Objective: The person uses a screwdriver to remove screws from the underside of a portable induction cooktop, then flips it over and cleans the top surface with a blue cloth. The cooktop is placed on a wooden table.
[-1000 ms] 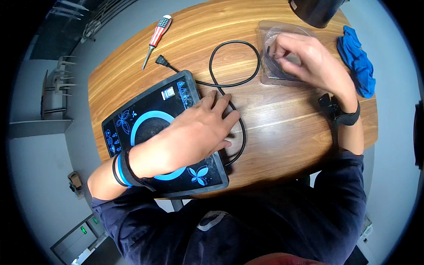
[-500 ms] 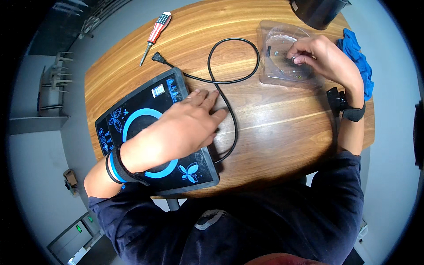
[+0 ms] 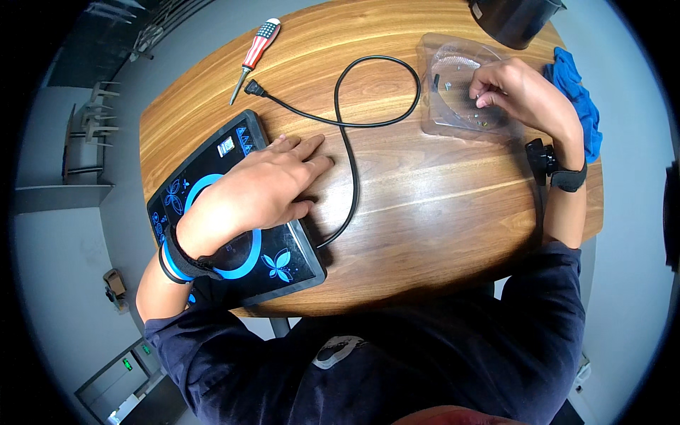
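Overhead view of two bare hands at work on a wooden table [image 3: 439,205]. The black cooktop [image 3: 234,212], a flat glass panel with blue ring and butterfly markings, lies at the left of the table, its lower corner overhanging the near edge. The left hand [image 3: 251,191] rests palm-down on the cooktop, fingers [image 3: 301,152] spread flat, their tips reaching past its right edge onto the wood.

A black power cord [image 3: 350,152] leaves the cooktop's right side, runs up the table just beside the left fingertips, loops round, and ends in a plug [image 3: 253,88] beyond the cooktop's far corner.

The right hand [image 3: 520,95] hovers over a clear plastic tray [image 3: 443,106] at the far right, thumb and forefinger pressed together in a pinch; what they pinch is too small to tell. Small dark and pale parts lie in the tray.

A screwdriver [image 3: 255,48] with a red, white and blue handle lies at the far left edge, well apart from both hands. A blue cloth [image 3: 581,103] lies beside the right wrist; a dark round container [image 3: 513,18] stands beyond the tray.
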Demonstrator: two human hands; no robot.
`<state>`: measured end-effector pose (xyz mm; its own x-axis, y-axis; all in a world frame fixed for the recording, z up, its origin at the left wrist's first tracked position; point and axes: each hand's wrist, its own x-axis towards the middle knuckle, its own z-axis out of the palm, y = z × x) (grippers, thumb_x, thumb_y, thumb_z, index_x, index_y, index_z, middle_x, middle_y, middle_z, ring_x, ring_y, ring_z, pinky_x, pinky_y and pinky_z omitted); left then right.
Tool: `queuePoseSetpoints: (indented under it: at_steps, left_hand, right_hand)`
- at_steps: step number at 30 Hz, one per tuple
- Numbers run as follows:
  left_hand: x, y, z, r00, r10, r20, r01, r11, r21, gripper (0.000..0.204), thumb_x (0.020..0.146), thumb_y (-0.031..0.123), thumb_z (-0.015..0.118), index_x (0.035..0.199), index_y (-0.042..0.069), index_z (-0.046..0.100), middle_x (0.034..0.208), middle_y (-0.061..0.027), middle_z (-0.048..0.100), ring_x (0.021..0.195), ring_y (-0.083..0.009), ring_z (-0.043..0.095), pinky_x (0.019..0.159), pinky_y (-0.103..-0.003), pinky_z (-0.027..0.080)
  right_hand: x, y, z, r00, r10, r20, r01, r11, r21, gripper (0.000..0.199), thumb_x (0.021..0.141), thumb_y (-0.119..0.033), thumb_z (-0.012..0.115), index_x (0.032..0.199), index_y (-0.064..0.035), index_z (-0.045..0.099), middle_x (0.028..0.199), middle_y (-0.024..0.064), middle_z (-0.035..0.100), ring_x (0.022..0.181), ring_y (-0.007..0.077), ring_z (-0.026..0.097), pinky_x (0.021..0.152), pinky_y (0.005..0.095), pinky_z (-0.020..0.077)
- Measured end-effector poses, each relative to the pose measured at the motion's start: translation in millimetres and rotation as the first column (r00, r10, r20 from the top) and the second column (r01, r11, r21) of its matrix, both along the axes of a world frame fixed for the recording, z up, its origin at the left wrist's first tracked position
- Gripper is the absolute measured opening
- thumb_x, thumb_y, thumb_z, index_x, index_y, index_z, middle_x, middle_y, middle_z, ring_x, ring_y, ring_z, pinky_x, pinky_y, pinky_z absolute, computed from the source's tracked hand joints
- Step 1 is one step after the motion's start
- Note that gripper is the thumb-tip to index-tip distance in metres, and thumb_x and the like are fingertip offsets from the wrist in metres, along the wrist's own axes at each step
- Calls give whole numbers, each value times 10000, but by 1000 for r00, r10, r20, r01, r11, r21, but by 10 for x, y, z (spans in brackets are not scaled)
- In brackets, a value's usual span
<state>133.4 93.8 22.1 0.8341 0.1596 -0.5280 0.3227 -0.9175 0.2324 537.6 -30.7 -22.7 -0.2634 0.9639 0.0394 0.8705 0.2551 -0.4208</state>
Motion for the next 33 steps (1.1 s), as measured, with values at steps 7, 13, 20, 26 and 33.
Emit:
queuePoseSetpoints:
  at_steps: [7, 13, 20, 26, 33]
  left_hand:
    - [18, -34, -5, 1000, 4, -6, -4, 1000, 0, 734, 919, 212, 880, 1574, 31, 604, 1737, -283, 459, 1530, -500, 527, 1291, -544, 450]
    - [16, -43, 4, 1000, -6, -19, 7, 1000, 23, 719, 914, 223, 885, 1556, 32, 625, 1737, -279, 463, 1528, -494, 531, 1283, -544, 455]
    - [34, -68, -6, 996, -75, 48, 73, 996, 43, 767, 908, 192, 892, 1594, 47, 583, 1745, -258, 461, 1560, -464, 509, 1286, -525, 466]
    - [76, -192, 12, 977, -162, 136, 141, 978, 154, 810, 911, 141, 868, 1641, 69, 524, 1756, -233, 451, 1569, -438, 507, 1280, -510, 482]
    - [100, -317, -23, 956, -241, 165, 225, 968, 108, 715, 959, 105, 780, 1639, 139, 559, 1775, -148, 459, 1575, -427, 504, 1272, -502, 491]
  right_hand:
    - [59, -14, 7, 998, 5, 61, -4, 1000, -13, 131, 962, -106, 820, 1008, 6, 772, 895, 185, 773, 873, 385, 762, 790, 464, 592]
    - [80, -12, -47, 995, 10, 95, -14, 999, 40, 135, 986, -109, 795, 1011, 20, 767, 902, 194, 767, 863, 400, 748, 796, 463, 593]
    - [36, -13, -40, 999, -29, 32, 30, 1000, -10, 98, 979, -22, 769, 1047, 47, 754, 916, 219, 763, 870, 407, 744, 808, 444, 602]
    - [47, -24, -66, 1000, 2, 28, -1, 999, -35, 74, 965, -4, 751, 1016, 45, 728, 884, 226, 733, 847, 407, 728, 783, 455, 585]
    - [36, 3, -64, 997, 41, 60, -41, 999, 0, 171, 998, -101, 758, 950, 43, 681, 874, 240, 702, 862, 423, 719, 778, 490, 558]
